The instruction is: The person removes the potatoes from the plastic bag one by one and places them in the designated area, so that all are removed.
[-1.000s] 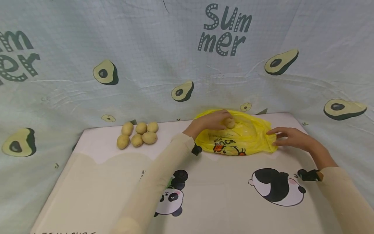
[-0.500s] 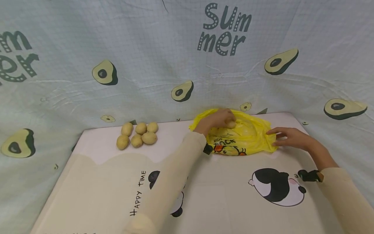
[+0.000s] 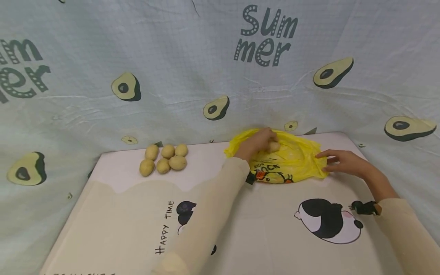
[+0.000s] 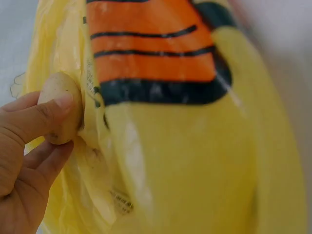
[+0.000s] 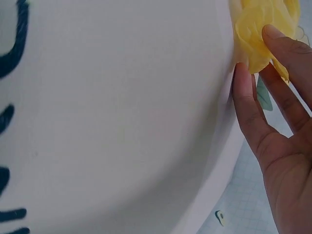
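My left hand (image 3: pixel 259 143) reaches into the mouth of a yellow plastic bag (image 3: pixel 292 164), which lies on its side with a duck print on it. Between thumb and fingers it grips a potato (image 4: pixel 61 107), held just inside the bag's yellow film in the left wrist view. At the bag's right end, my right hand (image 3: pixel 343 162) pinches the gathered plastic; in the right wrist view the thumb (image 5: pixel 287 41) lies on the crumpled bag end (image 5: pixel 258 34), with fingers below it. Other contents of the bag are largely hidden by the plastic.
Several potatoes (image 3: pixel 163 165) sit in two rows toward the table's back left. The table (image 3: pixel 113 214) carries panda prints. A hanging cloth (image 3: pixel 172 68) with avocado prints rises right behind its back edge.
My left hand has moved right, farther into the bag's mouth, carrying the potato along. The right hand stays at the bag's end, and the potatoes on the left have not moved.
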